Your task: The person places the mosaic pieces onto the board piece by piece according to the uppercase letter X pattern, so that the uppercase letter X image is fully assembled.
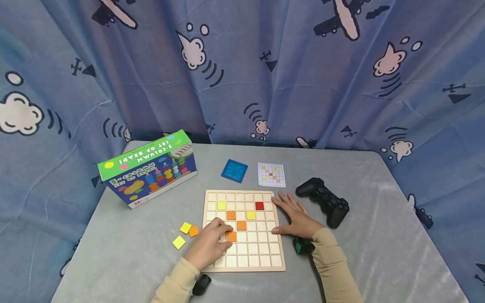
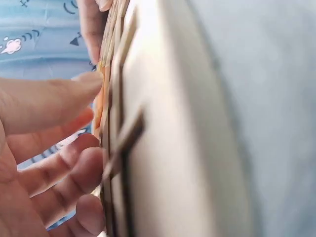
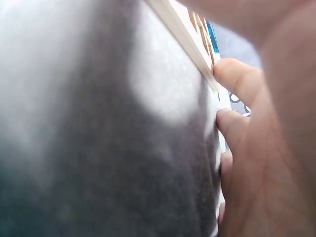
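A square wooden grid board [image 1: 264, 249] lies flat on the table. My left hand [image 1: 212, 244] reaches over its left part, thumb and index fingertips at opposite edges of an orange tile [image 1: 232, 237]. In the left wrist view the thumb [image 2: 84, 86] overlaps this orange tile [image 2: 98, 101]; the other fingers curl below. Two more orange tiles, two yellow ones and a red tile [image 1: 259, 205] sit in other squares. Along the board's right edge, my right hand [image 1: 298, 219] is spread, thumb and index fingertips at the frame; the right wrist view shows a fingertip touching the rim [image 3: 205, 69].
Loose yellow tiles [image 1: 179, 242] and an orange tile [image 1: 193, 231] lie left of the board. Behind it are a blue square tray [image 1: 234, 170] and a pattern card [image 1: 271, 174]. A black game controller [image 1: 322, 200] lies at right, a toy box [image 1: 151, 168] at left.
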The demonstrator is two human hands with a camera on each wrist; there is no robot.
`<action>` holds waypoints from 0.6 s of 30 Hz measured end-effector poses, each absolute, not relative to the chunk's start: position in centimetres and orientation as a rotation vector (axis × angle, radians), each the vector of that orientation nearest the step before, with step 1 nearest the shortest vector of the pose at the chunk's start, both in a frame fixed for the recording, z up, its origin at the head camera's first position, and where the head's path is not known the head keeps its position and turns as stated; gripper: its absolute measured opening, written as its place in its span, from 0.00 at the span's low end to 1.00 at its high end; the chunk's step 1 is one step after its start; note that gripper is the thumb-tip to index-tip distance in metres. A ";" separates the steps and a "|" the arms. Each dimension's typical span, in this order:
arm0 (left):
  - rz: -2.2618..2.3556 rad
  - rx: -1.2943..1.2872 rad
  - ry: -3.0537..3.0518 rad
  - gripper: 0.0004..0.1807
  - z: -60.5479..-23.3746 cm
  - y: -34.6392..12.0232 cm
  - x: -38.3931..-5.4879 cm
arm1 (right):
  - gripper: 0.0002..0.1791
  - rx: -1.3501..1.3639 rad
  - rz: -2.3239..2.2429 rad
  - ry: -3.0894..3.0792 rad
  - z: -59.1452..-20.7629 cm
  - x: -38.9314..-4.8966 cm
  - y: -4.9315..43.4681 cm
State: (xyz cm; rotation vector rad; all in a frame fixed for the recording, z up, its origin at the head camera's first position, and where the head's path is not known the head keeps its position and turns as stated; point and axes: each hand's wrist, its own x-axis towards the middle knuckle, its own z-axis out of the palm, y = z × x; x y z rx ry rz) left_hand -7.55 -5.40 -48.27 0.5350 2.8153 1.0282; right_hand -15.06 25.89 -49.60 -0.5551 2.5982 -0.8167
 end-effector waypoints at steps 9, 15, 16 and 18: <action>1.151 0.278 2.937 0.14 -46.2 -9.3 -5.3 | 0.55 -0.580 -0.842 2.597 -49.7 -14.8 25.7; 1.130 -0.052 2.944 0.16 -46.7 -13.3 -5.2 | 0.54 -0.589 -0.849 2.603 -49.6 -14.8 25.7; 1.116 -0.088 2.937 0.17 -46.9 -13.8 -5.3 | 0.54 -0.588 -0.850 2.606 -49.5 -14.8 25.7; 1.074 -0.117 2.920 0.19 -47.1 -14.6 -5.5 | 0.54 -0.585 -0.850 2.610 -49.5 -14.9 25.7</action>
